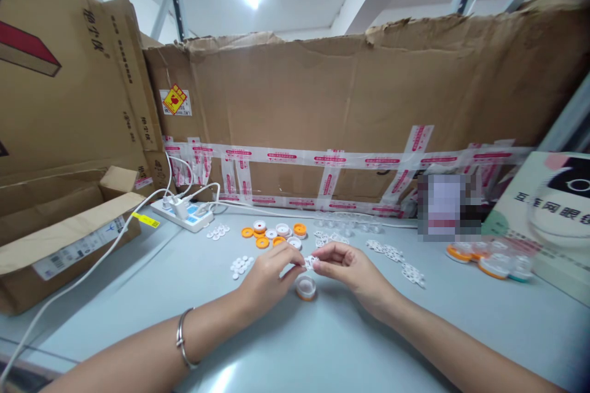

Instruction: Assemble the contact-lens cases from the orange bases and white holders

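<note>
My left hand (271, 276) and my right hand (346, 269) meet near the middle of the table. Between their fingertips they hold a small white openwork piece (310, 263), each hand pinching one side. Just below it stands a round clear container with an orange base (306, 288). Behind my left hand lie several orange and white round parts (278, 235). A cluster of small white discs (241, 266) is left of my left hand. More white openwork pieces (386, 250) lie beyond my right hand.
An open cardboard box (69, 227) and a power strip (187, 214) with white cables are at left. Clear domed containers with coloured bases (495, 264) sit at right beside a pale green box (548, 215). Large cardboard (295, 98) walls the back.
</note>
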`<state>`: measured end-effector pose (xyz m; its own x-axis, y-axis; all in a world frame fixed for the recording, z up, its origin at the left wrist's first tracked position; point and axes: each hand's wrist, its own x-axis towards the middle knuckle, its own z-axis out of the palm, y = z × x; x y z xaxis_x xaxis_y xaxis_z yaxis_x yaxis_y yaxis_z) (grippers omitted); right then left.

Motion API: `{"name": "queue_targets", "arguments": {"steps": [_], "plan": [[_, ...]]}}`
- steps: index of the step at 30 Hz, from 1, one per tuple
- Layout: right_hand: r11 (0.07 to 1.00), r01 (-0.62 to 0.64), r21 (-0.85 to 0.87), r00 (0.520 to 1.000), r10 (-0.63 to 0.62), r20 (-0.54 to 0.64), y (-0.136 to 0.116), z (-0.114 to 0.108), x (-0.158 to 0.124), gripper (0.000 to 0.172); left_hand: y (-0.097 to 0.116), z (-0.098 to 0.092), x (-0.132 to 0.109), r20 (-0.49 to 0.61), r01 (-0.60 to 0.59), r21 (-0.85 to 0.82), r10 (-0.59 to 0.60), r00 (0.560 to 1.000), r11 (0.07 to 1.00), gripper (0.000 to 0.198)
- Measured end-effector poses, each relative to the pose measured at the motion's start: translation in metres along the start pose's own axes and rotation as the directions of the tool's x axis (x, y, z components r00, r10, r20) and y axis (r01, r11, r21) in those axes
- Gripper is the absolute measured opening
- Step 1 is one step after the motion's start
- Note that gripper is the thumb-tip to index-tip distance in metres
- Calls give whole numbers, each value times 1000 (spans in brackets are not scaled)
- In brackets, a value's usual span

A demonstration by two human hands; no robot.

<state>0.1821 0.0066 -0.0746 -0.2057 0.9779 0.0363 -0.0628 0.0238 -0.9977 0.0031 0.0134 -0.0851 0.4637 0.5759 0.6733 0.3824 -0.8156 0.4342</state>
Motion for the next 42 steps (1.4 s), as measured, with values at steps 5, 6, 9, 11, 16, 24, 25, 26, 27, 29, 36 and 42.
{"name": "queue_targets", "arguments": {"steps": [5,6,9,11,16,24,25,26,27,29,36,42], "plan": [[998,-13,-55,999,10,-53,0,2,-1,27,0,1,-1,-4,-23,7,23,1000,1000,10],[998,-7,-69,998,3,-59,0,2,-1,27,1,1,-1,-6,-24,4,24,1000,1000,10],[990,63,-128,997,-68,-38,-2,1,-1,26,1,1,-1,-19,-12,-6,12,1000,1000,9],[975,125,-184,992,-124,18,-3,-1,-1,23,1,0,0,-20,0,-12,0,1000,1000,8],[903,234,-360,972,-219,81,-3,-5,-3,21,2,-2,0,-13,20,-36,-21,1000,999,7],[859,315,-404,949,-297,107,-1,-3,-5,14,5,-2,0,-8,31,-62,-31,999,998,6],[865,310,-395,950,-291,110,-1,-3,-5,14,5,-2,0,-10,27,-64,-27,1000,998,6],[872,304,-384,953,-282,114,-1,-2,-4,13,5,-1,0,-10,23,-65,-23,1000,998,6],[880,296,-372,955,-271,119,-1,-2,-4,13,5,-1,0,-9,20,-65,-20,1000,998,6],[902,268,-339,963,-239,124,0,-2,-3,12,4,-1,0,-5,13,-62,-13,1000,998,7],[987,49,-152,996,-37,78,4,-2,0,22,5,0,-1,18,-72,-25,72,997,997,11],[992,-34,-120,997,42,64,1,0,-2,27,3,1,-3,67,-95,-26,96,993,995,13]]}}
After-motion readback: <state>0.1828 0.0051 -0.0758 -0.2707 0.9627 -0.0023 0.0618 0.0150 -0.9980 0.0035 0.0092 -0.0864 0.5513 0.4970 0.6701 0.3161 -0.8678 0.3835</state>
